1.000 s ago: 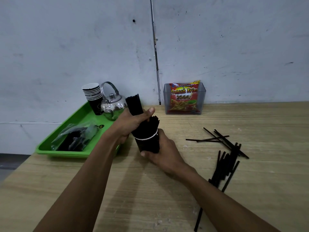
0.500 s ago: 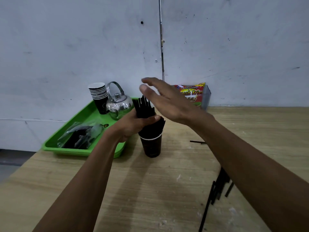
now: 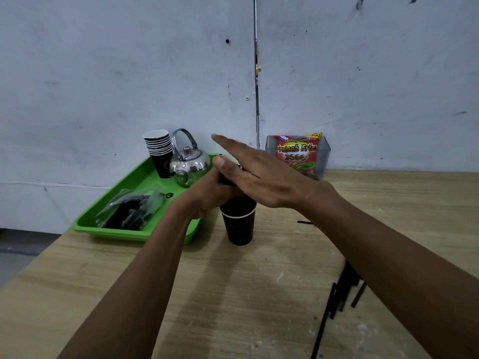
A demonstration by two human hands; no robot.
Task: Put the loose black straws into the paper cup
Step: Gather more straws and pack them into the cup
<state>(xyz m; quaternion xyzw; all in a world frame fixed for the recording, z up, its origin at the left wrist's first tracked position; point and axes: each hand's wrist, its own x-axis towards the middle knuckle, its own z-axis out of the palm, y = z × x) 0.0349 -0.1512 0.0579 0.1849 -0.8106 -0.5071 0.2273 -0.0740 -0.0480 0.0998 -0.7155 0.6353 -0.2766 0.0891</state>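
A green tray (image 3: 124,193) sits at the left of the worktop (image 3: 233,294) with stacked cups (image 3: 158,151) and a shiny kettle (image 3: 190,163) on it. The left hand (image 3: 210,195) has its grip curled round the straws in the black paper cup (image 3: 239,224). The right hand (image 3: 261,177) lies flat over their tops, fingers straight, holding nothing. Loose black straws (image 3: 342,288) lie on the worktop at the right

left hand (image 3: 207,195) grips straws (image 3: 234,207) in cup (image 3: 239,226) | right hand (image 3: 261,177) flat (above)
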